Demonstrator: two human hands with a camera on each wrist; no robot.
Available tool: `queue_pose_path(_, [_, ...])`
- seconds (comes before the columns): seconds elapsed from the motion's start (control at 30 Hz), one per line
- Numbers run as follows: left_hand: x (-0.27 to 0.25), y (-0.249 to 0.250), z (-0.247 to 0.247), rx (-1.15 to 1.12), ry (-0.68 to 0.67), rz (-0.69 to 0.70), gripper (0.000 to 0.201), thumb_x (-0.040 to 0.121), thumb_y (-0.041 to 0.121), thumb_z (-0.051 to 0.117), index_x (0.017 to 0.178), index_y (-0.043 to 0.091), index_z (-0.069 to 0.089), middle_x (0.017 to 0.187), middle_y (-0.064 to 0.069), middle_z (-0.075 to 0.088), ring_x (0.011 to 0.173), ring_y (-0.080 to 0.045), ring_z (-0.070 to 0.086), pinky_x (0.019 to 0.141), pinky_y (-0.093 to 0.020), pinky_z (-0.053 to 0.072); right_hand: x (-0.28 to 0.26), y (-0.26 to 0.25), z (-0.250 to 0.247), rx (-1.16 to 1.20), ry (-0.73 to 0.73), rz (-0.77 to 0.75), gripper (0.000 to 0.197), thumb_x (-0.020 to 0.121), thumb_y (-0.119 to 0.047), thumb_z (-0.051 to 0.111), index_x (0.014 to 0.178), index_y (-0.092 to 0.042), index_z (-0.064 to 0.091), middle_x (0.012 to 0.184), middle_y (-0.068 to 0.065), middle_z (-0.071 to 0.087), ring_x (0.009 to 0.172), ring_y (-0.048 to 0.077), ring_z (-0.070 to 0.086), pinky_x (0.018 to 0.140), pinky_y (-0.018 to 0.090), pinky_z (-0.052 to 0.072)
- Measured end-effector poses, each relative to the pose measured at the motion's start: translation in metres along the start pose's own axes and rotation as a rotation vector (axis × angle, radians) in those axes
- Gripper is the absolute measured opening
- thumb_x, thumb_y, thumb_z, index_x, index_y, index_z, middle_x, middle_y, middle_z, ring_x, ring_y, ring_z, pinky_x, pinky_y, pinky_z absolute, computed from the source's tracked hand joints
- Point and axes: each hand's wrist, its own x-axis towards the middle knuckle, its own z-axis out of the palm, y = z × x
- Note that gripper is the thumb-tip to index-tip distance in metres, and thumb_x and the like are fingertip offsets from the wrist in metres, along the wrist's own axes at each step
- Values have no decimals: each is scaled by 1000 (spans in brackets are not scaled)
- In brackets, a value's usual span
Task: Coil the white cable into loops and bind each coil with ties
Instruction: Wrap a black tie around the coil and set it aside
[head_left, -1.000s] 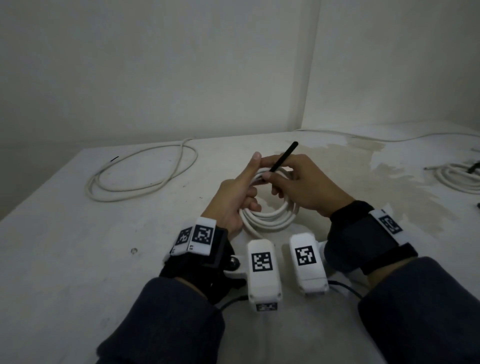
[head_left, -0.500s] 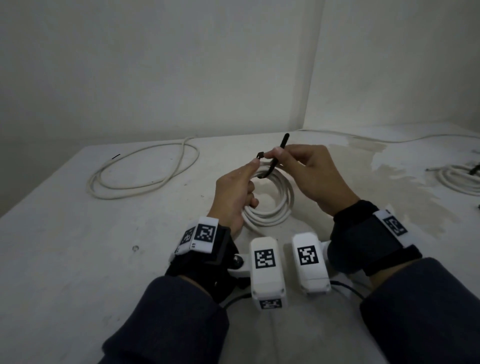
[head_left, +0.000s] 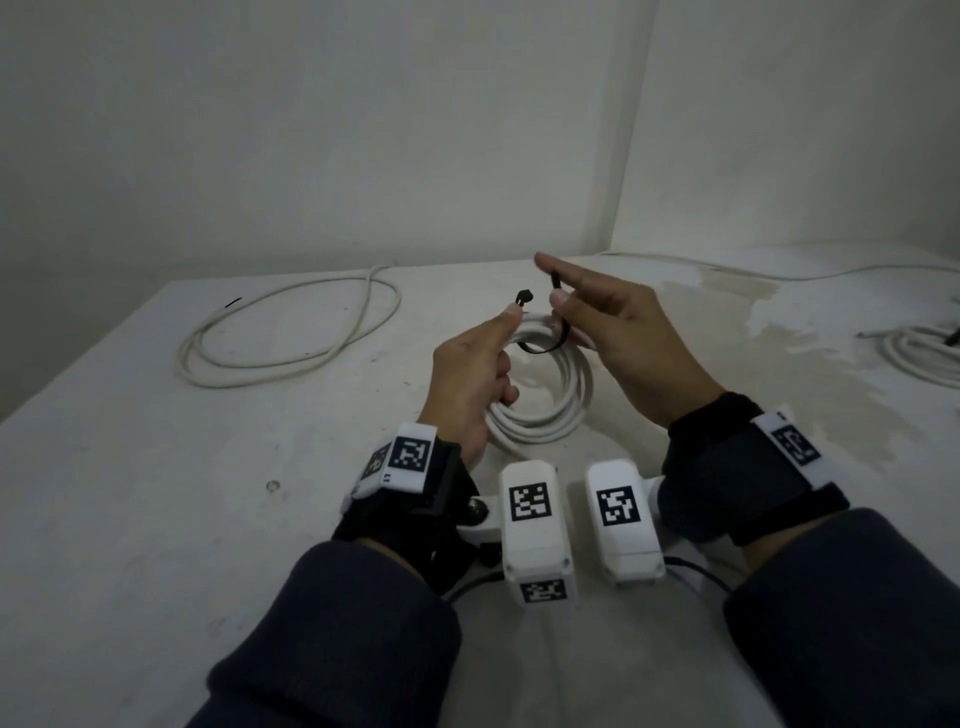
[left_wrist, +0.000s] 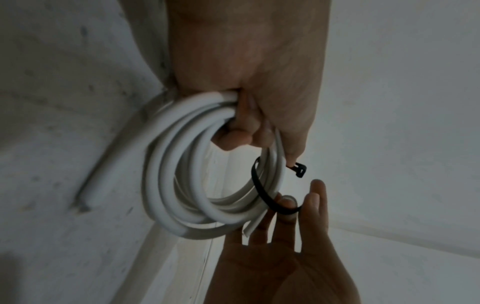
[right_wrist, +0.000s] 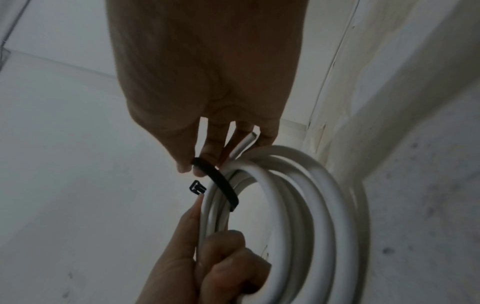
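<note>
A coil of white cable (head_left: 566, 395) hangs above the table, and my left hand (head_left: 498, 358) grips its near left side with curled fingers (left_wrist: 239, 133). A black cable tie (head_left: 545, 347) is bent round the coil's far strands (left_wrist: 262, 191). Its square head (head_left: 523, 297) sticks up free beside my left thumb tip (right_wrist: 200, 200). My right hand (head_left: 553, 280) pinches the tie's tail (right_wrist: 205, 164) between thumb and forefinger, with the other fingers spread behind the coil. The tail and head are apart. One cut cable end (right_wrist: 249, 137) lies by my right fingers.
A loose loop of white cable (head_left: 291, 332) lies at the table's back left. Another coil (head_left: 924, 353) sits at the right edge of view, and a long cable (head_left: 779, 270) runs along the back wall. Stains (head_left: 779, 332) mark the table (head_left: 156, 519) on the right.
The coil has risen off the table in my left hand. The tie, straight before, now curves under and round the coil, and my right hand has moved up and right with its tail.
</note>
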Motion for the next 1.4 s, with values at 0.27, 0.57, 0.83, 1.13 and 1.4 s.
queue_pose_path(0.27, [0, -1, -1, 21, -29, 9, 21, 91, 31, 62, 79, 18, 72, 48, 8, 26, 46, -10, 25, 46, -24, 29, -1, -2, -5, 0, -63, 32, 37, 86, -4, 65, 120, -15, 63, 66, 12, 57, 68, 15, 60, 80, 18, 48])
queue_pose_path(0.57, [1, -1, -1, 46, -38, 10, 21, 91, 30, 62, 76, 18, 70, 48, 8, 26, 44, -9, 25, 44, -22, 30, 0, -1, -6, -6, -81, 31, 33, 85, -6, 68, 116, -17, 66, 68, 14, 57, 70, 20, 57, 78, 22, 47])
queue_pose_path(0.83, [2, -2, -1, 56, -54, 24, 19, 91, 29, 62, 83, 15, 72, 51, 6, 24, 45, -9, 24, 45, -23, 29, 0, -2, -6, -44, -71, 16, 31, 84, -3, 68, 114, -12, 67, 64, 12, 55, 62, 15, 56, 75, 21, 48])
queue_pose_path(1.13, [1, -1, -1, 71, -62, 38, 18, 90, 30, 63, 81, 16, 72, 52, 5, 24, 45, -10, 24, 46, -24, 29, -1, -3, -6, -43, -57, 27, 23, 86, -2, 66, 108, -8, 67, 63, 13, 53, 66, 23, 54, 80, 29, 51])
queue_pose_path(1.4, [0, -1, -1, 75, -71, 31, 20, 90, 30, 63, 77, 18, 71, 52, 4, 24, 46, -10, 23, 47, -25, 28, -2, -4, -7, -26, -59, 20, 21, 86, -1, 65, 107, -3, 65, 72, 22, 53, 68, 26, 53, 75, 25, 50])
